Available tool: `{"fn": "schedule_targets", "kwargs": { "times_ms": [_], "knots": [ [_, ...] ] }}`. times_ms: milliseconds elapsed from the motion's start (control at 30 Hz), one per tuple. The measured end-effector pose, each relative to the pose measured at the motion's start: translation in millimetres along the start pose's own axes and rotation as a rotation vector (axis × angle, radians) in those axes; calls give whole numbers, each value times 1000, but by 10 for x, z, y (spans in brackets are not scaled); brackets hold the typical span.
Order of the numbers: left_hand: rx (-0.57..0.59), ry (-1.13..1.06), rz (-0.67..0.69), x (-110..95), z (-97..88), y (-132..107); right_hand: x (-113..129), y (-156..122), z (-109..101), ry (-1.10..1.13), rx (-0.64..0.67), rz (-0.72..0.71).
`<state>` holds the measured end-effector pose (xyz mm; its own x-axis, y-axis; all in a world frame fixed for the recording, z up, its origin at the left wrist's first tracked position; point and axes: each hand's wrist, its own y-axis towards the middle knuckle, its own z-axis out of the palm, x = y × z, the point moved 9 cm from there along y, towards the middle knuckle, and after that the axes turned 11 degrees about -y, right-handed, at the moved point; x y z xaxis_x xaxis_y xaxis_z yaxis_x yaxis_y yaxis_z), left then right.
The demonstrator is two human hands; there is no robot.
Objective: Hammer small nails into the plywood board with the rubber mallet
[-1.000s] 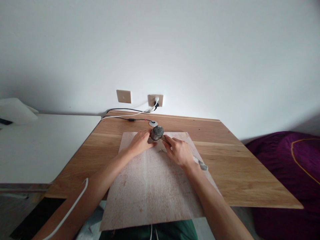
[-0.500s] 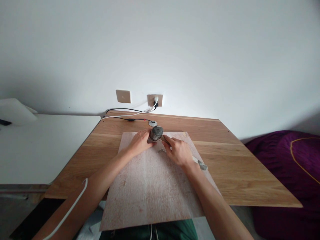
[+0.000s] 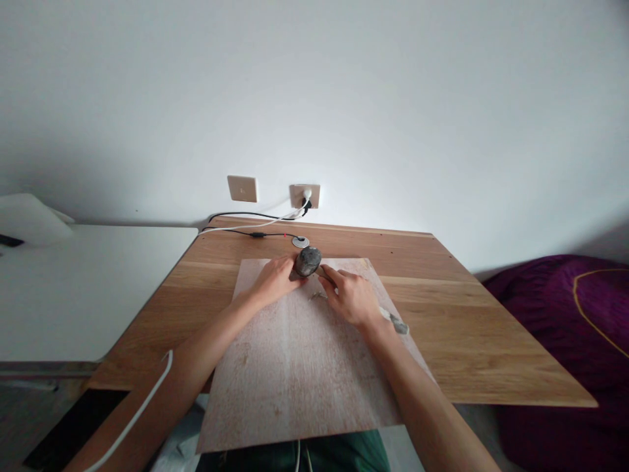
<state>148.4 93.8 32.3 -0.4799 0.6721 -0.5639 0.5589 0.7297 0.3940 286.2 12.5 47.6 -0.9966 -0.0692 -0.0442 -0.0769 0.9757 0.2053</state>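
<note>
My left hand [image 3: 272,280] lay on the pale board [image 3: 295,367] that covered the wooden table [image 3: 466,328], its fingertips just beside the head of the hammer [image 3: 308,260]; I could not tell whether that grip pinched anything. To the right, my right hand [image 3: 351,298] kept its grip clenched around the hammer's handle, whose end stuck out past my wrist. The head sat near the board's far edge.

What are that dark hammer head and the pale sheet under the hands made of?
The hammer head looks dull, mottled grey: likely worn metal, possibly rubber. The pale sheet is thin and matt with faint grain streaks: perhaps veneer or laminate. The right hand grips the handle.
</note>
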Motion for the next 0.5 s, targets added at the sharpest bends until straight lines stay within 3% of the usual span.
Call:
{"fn": "schedule_targets", "kwargs": {
  "times_ms": [300, 500],
  "knots": [
    [-2, 5, -4, 8, 5, -4, -15, 3, 25, 8, -2, 4],
    [-11, -33, 4, 66, 29, -4, -94, 3, -16, 31, -71, 69]
  ]
}}
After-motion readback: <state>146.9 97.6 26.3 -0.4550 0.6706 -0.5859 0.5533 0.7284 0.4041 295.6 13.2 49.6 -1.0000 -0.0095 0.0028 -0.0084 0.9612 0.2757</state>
